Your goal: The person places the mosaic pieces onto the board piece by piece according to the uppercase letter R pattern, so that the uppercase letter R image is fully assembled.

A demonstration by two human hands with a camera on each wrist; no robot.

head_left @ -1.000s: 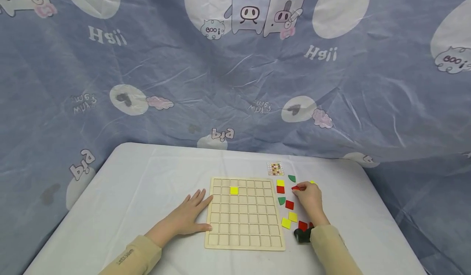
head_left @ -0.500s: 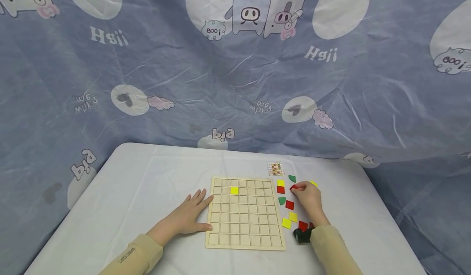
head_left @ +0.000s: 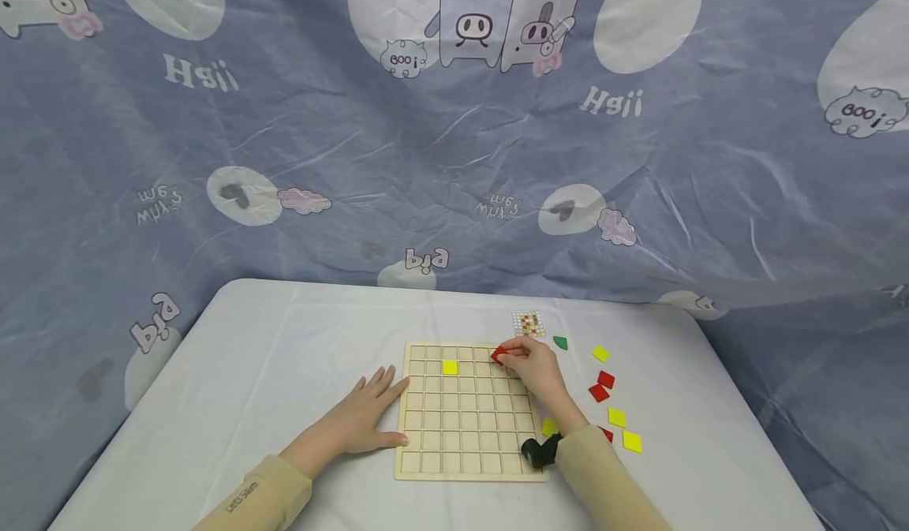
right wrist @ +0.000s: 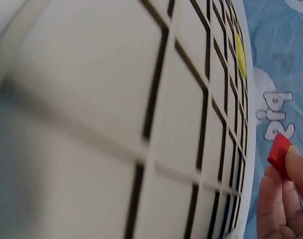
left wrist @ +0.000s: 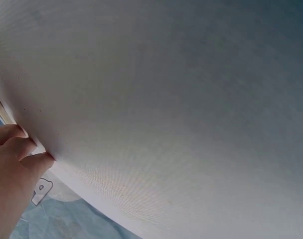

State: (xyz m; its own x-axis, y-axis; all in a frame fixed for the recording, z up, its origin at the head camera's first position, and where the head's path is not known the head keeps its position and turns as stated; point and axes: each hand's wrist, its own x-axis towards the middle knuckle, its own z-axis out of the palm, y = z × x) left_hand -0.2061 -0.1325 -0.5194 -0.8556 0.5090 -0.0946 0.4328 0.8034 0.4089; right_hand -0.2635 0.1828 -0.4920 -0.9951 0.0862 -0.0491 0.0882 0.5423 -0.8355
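A pale wooden grid board lies on the white-covered table, with one yellow square tile in a cell of its second row. My left hand rests flat at the board's left edge, fingers spread, with thumb and forefinger at the rim. Between thumb and fingertips, my right hand pinches a red square tile over the board's upper right part. The right wrist view shows that red tile tilted in the pinch. Fingertips of the left hand show at the lower left of the left wrist view.
A small colored pattern card lies behind the board. Right of it are a green quarter-round piece, red tiles and several yellow tiles. A black wrist device and the right sleeve partly cover the board's lower right corner and nearby tiles.
My right hand has moved left with the red tile, from among the loose pieces to over the board's upper right. The left hand stays in place.
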